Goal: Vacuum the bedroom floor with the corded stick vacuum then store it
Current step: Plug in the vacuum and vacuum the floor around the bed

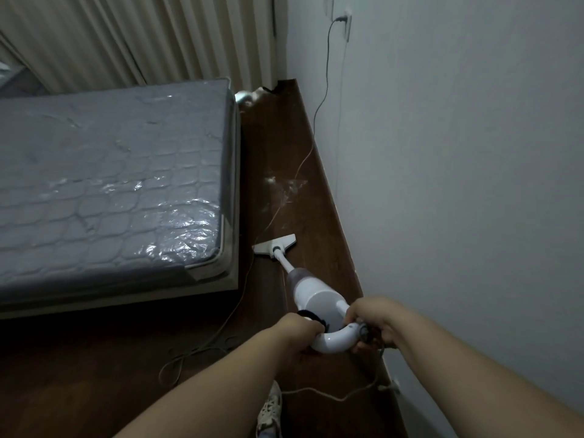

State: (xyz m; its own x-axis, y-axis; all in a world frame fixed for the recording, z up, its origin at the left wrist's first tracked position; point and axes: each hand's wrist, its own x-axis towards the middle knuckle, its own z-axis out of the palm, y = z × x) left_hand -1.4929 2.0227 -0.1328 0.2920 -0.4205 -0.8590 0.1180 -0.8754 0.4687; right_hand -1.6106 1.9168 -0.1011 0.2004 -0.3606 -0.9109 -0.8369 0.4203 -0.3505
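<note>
I have both hands on the curved white loop handle (336, 338) of the white corded stick vacuum (311, 295). My left hand (298, 330) grips the left end of the loop with its fingers curled round it, beside a dark band on the handle. My right hand (371, 320) grips the right end, fingers wrapped over the top of the tube where the cable leaves it.

The vacuum slants away from me over the dark brown wooden floor (278, 147), its slim white tube running down to the flat white floor nozzle (274, 245), which lies on the boards in the strip between the bed and the pale grey wall (458, 153). The nozzle sits just beyond the near corner of the grey quilted mattress wrapped in clear plastic (110, 172), slightly apart from it.

The thin power cord (322, 99) hangs from a white wall socket (346, 22) high on the wall, drops to the floor, passes a crumpled scrap of clear plastic film (286, 188), runs along the foot of the bed and loops on the boards near me. Cream pleated curtains (142, 36) hang behind the bed. The toe of my light patterned shoe (270, 409) shows below my arms.
</note>
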